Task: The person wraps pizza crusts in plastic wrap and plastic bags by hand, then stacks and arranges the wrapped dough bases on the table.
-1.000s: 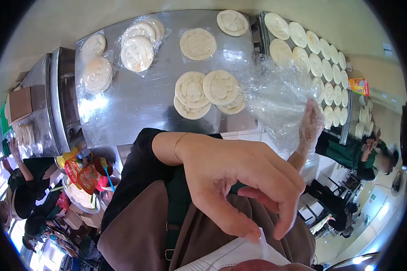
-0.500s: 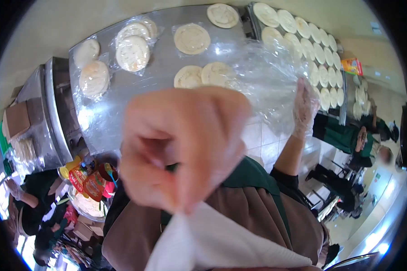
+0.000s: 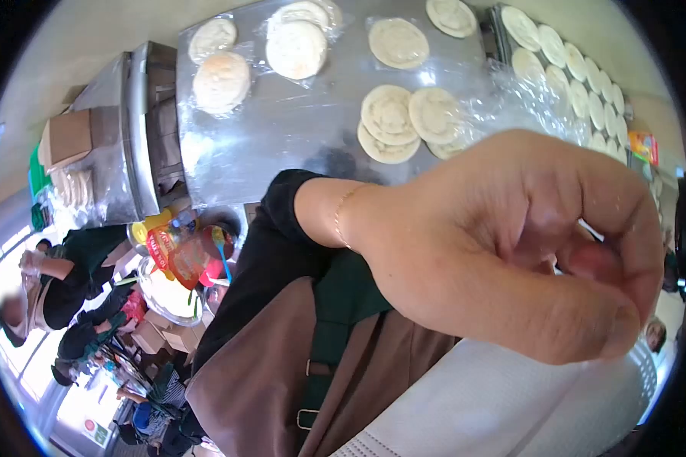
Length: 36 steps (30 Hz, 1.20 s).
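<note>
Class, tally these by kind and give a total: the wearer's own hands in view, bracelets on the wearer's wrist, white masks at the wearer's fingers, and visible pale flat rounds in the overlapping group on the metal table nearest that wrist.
Left hand: 1
Bracelet: 1
White mask: 1
Pale flat rounds in that group: 4
Total: 7

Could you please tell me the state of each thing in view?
Left hand: bare, closed in a pinch
White mask: pinched at its edge
Left flatbreads: in clear plastic
Front flatbreads: overlapping, flat
Far-right flatbreads: in rows
Clear plastic: crumpled, partly hidden
Steel table: partly covered
</note>
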Motion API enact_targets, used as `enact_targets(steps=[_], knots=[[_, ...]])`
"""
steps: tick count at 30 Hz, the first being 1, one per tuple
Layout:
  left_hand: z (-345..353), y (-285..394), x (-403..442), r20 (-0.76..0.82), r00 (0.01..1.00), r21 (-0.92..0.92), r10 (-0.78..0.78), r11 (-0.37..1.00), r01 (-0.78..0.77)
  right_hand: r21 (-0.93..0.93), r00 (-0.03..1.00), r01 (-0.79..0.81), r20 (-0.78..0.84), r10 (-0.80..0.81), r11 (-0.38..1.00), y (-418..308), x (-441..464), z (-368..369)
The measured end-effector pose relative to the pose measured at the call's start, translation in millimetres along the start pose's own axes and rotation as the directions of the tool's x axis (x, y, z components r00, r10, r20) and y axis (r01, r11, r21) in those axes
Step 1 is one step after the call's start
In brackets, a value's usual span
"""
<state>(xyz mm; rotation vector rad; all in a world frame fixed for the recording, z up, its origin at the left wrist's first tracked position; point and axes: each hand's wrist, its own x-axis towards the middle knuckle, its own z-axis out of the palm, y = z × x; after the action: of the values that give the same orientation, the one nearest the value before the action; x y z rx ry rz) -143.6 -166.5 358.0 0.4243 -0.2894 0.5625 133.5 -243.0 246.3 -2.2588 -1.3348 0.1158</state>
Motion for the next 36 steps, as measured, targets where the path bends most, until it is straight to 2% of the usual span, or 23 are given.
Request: enact_targets(steps=[3,4,8,10,11,14,15,16,17,18,19,20,21,23,24,25,27,28,29,31,36], knots=[[-2.8,-6.3,-3.5,0.022,0.999,0.008,0.024,1.0,-0.024,-0.052,0.999,0.045,-0.025,-0.046,0.998,-0.5,4.3,17.4],[-3.3,-5.0,-2.9,0.02,0.999,0.068,0.046,0.997,-0.048,-0.083,0.997,0.046,-0.052,-0.05,0.996,3.2,5.9,17.6],[-6.0,4.8,-0.3,0.002,0.992,0.208,0.124,0.97,-0.122,-0.243,0.993,-0.035,-0.114,0.008,0.969,27.8,-18.0,-5.0],[-4.8,10.9,-0.7,0.018,0.983,0.31,0.184,0.933,-0.181,-0.093,0.988,-0.119,-0.112,0.108,0.989,14.5,-16.0,-0.6],[-3.5,14.0,-1.7,0.038,0.974,0.369,0.223,0.903,-0.221,-0.09,0.984,-0.118,-0.143,0.105,0.989,11.9,-13.5,-0.6],[2.1,23.7,-7.5,0.096,0.932,0.523,0.351,0.778,-0.347,-0.108,0.985,-0.152,-0.099,0.141,0.983,-6.3,-14.7,-8.1],[6.6,30.5,-16.0,0.107,0.931,0.521,0.349,0.778,-0.351,-0.108,0.984,-0.152,-0.11,0.14,0.982,-9.5,-13.8,-9.1],[13.1,37.6,-28.5,0.058,0.897,0.758,0.438,0.565,-0.325,-0.083,0.988,-0.135,-0.08,0.128,0.987,-10.7,-13.6,-10.1],[16.2,44.2,-37.7,0.034,0.846,0.923,0.532,0.309,-0.231,-0.057,0.992,-0.122,-0.045,0.119,0.991,-9.8,-15.8,-10.4],[11.8,49.9,-41.9,0.028,0.849,0.923,0.527,0.313,-0.225,-0.05,0.997,-0.072,-0.042,0.07,0.996,-3.9,-17.5,-7.3],[4.3,54.7,-46.2,0.257,0.769,0.86,0.585,0.225,-0.459,-0.052,0.996,-0.078,-0.035,0.077,0.996,-4.2,-17.5,-6.3],[0.1,59.0,-50.7,0.464,0.632,0.738,0.621,0.123,-0.663,-0.026,0.995,-0.101,-0.018,0.1,0.995,-7.9,-16.5,-5.6],[2.5,64.2,-58.2,0.459,0.634,0.74,0.622,0.127,-0.661,0.0,0.993,-0.121,-0.003,0.121,0.993,-10.8,-16.1,-4.6],[15.1,71.1,-67.9,0.565,0.59,0.676,0.576,0.086,-0.732,-0.016,0.996,-0.088,-0.018,0.087,0.996,-12.7,-17.1,-1.8],[20.0,60.5,-61.2,0.533,0.508,0.66,0.676,0.044,-0.75,-0.028,0.998,-0.048,-0.034,0.047,0.998,-14.0,-16.1,-0.2],[24.4,62.2,-59.8,0.536,0.503,0.66,0.678,0.034,-0.751,-0.027,0.999,-0.039,-0.033,0.038,0.999,-15.2,-15.9,1.0],[31.8,66.1,-59.8,0.564,0.601,0.646,0.566,0.152,-0.748,-0.015,0.999,-0.022,-0.028,0.022,1.0,-17.4,-14.6,3.3],[37.0,65.2,-64.7,0.538,0.595,0.693,0.596,0.088,-0.715,-0.015,1.0,-0.013,-0.024,0.013,1.0,-19.0,-14.0,4.3],[37.3,66.0,-64.5,0.54,0.59,0.694,0.6,0.08,-0.716,0.008,1.0,0.002,-0.031,-0.002,1.0,-20.4,-13.4,4.9],[35.0,68.9,-61.0,0.622,0.562,0.557,0.546,0.197,-0.807,0.032,0.999,0.021,-0.034,-0.02,0.999,-23.9,-13.4,5.7],[38.4,75.6,-62.8,0.716,0.486,0.44,0.5,0.216,-0.871,0.079,1.0,0.021,-0.024,-0.019,0.997,-33.1,-15.2,4.5]])
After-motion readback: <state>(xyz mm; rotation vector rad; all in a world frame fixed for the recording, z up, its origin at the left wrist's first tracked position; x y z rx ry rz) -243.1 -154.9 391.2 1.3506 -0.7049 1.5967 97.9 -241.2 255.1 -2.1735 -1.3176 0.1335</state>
